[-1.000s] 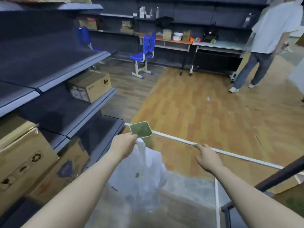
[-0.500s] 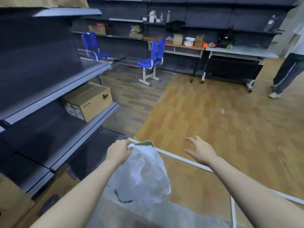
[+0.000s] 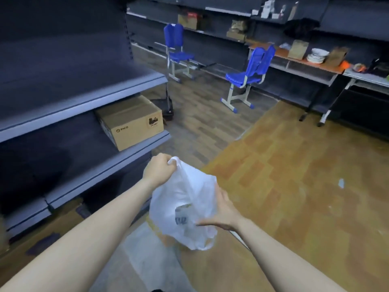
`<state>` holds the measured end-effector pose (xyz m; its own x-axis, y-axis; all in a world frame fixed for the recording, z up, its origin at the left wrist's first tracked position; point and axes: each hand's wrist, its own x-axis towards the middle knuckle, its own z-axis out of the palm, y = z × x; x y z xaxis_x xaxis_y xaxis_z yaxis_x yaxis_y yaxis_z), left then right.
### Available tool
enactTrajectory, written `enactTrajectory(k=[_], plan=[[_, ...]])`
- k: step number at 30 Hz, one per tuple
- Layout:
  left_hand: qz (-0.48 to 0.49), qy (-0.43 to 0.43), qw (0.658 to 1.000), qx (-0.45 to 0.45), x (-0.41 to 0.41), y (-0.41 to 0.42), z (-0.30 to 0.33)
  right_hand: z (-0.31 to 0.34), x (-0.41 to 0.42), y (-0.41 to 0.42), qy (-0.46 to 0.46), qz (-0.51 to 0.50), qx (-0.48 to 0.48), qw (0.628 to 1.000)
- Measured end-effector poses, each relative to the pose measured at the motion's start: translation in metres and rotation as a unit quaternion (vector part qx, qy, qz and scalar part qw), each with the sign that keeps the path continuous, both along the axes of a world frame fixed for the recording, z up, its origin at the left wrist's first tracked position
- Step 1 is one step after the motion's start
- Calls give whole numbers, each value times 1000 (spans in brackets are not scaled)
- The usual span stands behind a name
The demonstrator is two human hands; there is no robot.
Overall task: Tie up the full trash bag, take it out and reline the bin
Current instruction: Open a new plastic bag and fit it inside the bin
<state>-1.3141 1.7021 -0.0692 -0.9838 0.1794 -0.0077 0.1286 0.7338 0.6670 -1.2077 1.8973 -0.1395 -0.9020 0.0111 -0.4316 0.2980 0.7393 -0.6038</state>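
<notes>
At nine o'clock stands a dark grey metal shelving unit (image 3: 84,98), and on its middle shelf sits a brown cardboard box (image 3: 130,122) with a small printed logo and a dark label on its near side. Below it, at seven o'clock, more brown cartons are partly hidden in shadow.

Near the middle, at six o'clock, the left hand (image 3: 159,170) clenches the gathered top of a thin, translucent white plastic trash bag (image 3: 185,205), its fingers curled round the bunched film. The bag hangs in the air from that grip, above the floor, between the two forearms. It is wrinkled and bulging, widest low down, and blurred contents with dark blue print and a yellowish patch show through its skin.

The right hand (image 3: 225,211) lies against the bag's right side at five o'clock, fingers straight and spread, thumb pointing left across the lower bulge; it grasps nothing.

At twelve and one o'clock two blue plastic chairs (image 3: 250,72) with pale metal legs stand on the wooden plank floor (image 3: 294,165). At two o'clock a long orange-topped table (image 3: 328,67) carries a stack of white plates (image 3: 316,56) and brown paper bags.
</notes>
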Motion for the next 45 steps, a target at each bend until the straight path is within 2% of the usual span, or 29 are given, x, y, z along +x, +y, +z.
enactTrajectory(k=[3, 5, 7, 10, 17, 22, 27, 36, 45], plan=[[58, -9, 998, 22, -31, -15, 1, -15, -54, -11, 77, -25, 61, 995], [85, -18, 996, 9, -52, -31, -3, -17, -100, -3, 138, -55, 109, 983], [93, -34, 995, -21, -75, -48, -13, -8, -146, 9, 161, -56, 147, 974], [112, -65, 991, -42, -102, -66, -32, 3, -199, 27, 156, -21, 194, 968], [105, -113, 978, -137, -121, -72, -66, 10, -269, 52, 89, 125, 206, 967], [145, -143, 950, -236, -110, -71, -88, -5, -304, 75, 50, 174, 265, 947], [204, -181, 934, -230, -97, -65, -107, -19, -334, 99, -10, 175, 257, 950], [238, -194, 932, -195, -81, -48, -132, -36, -343, 116, -46, 187, 211, 958], [281, -211, 936, -19, -82, -46, -136, -41, -335, 115, -74, 78, 63, 992]])
